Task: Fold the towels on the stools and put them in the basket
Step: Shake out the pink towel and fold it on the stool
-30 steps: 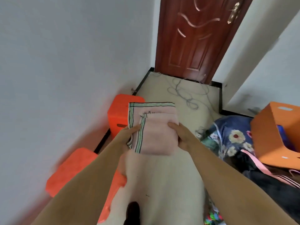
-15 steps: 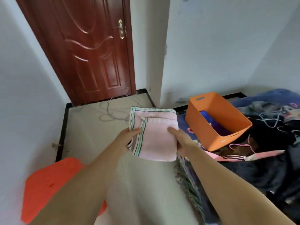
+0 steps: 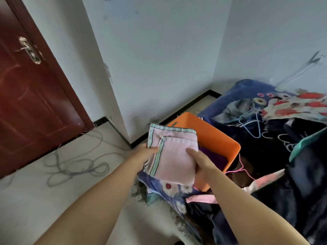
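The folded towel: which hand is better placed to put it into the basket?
Probably the right hand: it grips the towel on the side nearest the orange basket; the left hand is farther.

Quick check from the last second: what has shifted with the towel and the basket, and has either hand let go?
The view swung from the orange stools towards the orange basket. The folded pink towel now hangs over the basket's near left corner; a second ago it was held over the floor by the stools. Neither hand let go: the left hand and right hand still pinch its sides. The fold is unchanged.
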{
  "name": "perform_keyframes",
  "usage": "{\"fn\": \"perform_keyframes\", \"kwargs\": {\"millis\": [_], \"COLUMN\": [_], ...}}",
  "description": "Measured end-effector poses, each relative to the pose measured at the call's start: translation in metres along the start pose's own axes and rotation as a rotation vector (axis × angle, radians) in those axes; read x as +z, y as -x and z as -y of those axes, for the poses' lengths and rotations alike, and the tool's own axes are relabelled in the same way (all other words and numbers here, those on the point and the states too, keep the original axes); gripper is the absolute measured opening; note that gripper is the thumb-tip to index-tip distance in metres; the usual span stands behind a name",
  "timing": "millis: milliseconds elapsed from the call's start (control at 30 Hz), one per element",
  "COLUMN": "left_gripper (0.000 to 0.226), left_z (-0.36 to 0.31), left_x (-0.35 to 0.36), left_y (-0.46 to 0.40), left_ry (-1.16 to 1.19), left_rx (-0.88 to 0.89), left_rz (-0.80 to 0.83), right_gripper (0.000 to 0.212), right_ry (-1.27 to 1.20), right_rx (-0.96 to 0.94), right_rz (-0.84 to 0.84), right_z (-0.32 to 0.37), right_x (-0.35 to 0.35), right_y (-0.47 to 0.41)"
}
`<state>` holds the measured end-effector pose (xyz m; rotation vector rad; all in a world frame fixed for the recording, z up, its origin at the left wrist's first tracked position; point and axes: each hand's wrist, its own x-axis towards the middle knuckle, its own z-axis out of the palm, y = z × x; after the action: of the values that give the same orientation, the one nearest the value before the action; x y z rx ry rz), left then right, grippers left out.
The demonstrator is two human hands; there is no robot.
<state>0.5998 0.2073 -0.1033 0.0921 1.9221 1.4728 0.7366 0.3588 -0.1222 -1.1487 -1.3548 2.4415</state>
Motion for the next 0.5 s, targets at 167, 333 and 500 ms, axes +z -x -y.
{"fn": "perform_keyframes", "kwargs": {"millis": [167, 333, 500], "left_gripper": [0.014, 0.037, 0.047], "left_z": [-0.054, -0.06, -0.029], "left_x": [0.048, 0.107, 0.144], "left_y": [-0.102, -0.196, -0.28], "left_ry": [-0.177, -0.616, -0.883], "left_rx": [0.017, 0.037, -0.051], "left_rz": [0.091, 0.12, 0.175], "right_gripper": [0.026, 0.023, 0.021], "right_ry": [-0.073, -0.113, -0.171], "right_rx": [-0.033, 0.138, 0.316], "right_rz": [-0.139, -0.336, -0.511], "right_z": [0.052, 0.058, 0.033], "right_x": [-0.025, -0.053, -0.073], "right_y": [-0.063, -0.132, -0.211]}}
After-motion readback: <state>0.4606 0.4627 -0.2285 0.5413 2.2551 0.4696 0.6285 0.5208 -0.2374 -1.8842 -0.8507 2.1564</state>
